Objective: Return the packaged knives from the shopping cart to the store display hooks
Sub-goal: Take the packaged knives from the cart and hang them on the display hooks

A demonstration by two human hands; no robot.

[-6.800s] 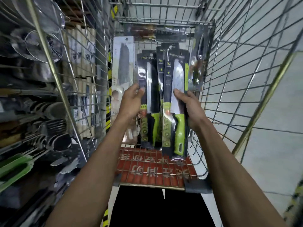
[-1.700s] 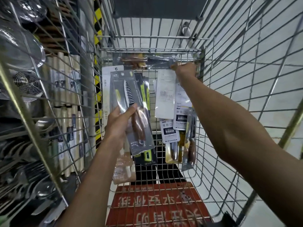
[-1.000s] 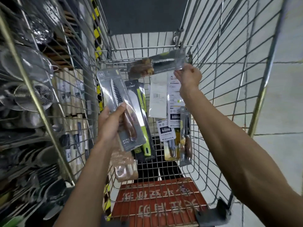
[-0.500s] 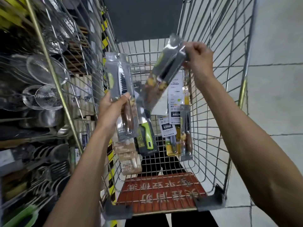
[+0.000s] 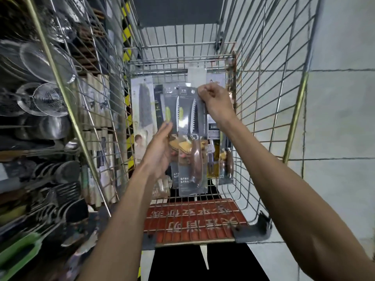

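Note:
Over the wire shopping cart (image 5: 261, 122) I hold two grey packs of serrated, brown-handled knives, one stacked on the other. My right hand (image 5: 215, 100) pinches the top corner of the front knife pack (image 5: 192, 142). My left hand (image 5: 160, 151) holds the lower left of the stack, fingers behind the rear knife pack (image 5: 172, 110). More packaged knives stand in the cart behind them: a white pack with a dark cleaver (image 5: 144, 110) at left and small knife packs (image 5: 225, 159) at right.
A store rack (image 5: 46, 118) at left carries strainers, pots, ladles and other utensils behind wire. The cart's red child-seat flap (image 5: 194, 222) lies near me. Grey tiled floor (image 5: 341, 118) runs along the right.
My right hand has brought its knife pack down from a tilted pose and set it upright in front of the pack in my left hand. Both packs now form one stack.

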